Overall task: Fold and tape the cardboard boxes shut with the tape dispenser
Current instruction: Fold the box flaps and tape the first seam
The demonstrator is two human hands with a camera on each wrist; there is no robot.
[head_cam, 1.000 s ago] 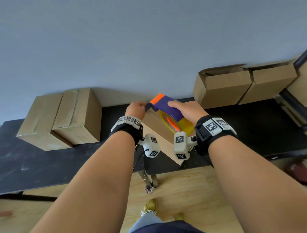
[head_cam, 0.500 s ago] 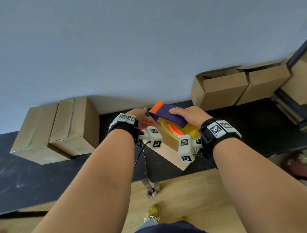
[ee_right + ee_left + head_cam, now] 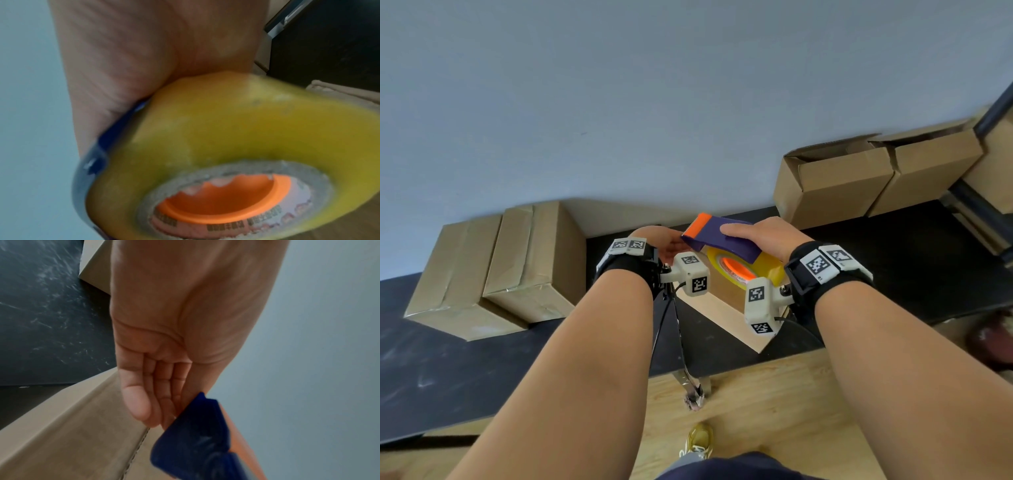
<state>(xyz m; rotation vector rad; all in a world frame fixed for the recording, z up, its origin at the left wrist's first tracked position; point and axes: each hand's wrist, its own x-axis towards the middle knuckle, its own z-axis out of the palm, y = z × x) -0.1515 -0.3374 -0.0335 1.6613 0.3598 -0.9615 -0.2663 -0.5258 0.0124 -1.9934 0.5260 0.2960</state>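
My right hand (image 3: 760, 236) grips the tape dispenser (image 3: 722, 236) from above: purple body, orange toothed end pointing left, yellow tape roll (image 3: 226, 126) with an orange core. It sits over the top of a cardboard box (image 3: 726, 308) near the table's front edge. My left hand (image 3: 664, 245) lies on the same box (image 3: 72, 434) with straight fingers (image 3: 139, 402), its tips right by the dispenser's blue nose (image 3: 195, 443). A flap seam runs from under the fingertips. My forearms and the wrist cameras hide most of the box top.
Two taped boxes (image 3: 493, 267) lie side by side at the left on the black table (image 3: 482, 359). Two boxes with raised flaps (image 3: 832, 181) stand at the back right beside a dark metal frame (image 3: 993, 102). A wooden floor (image 3: 756, 411) lies below.
My left hand drew back from the box's far edge and now lies flat beside the dispenser's orange end. The right hand keeps its grip on the dispenser. The head view has tilted a little.
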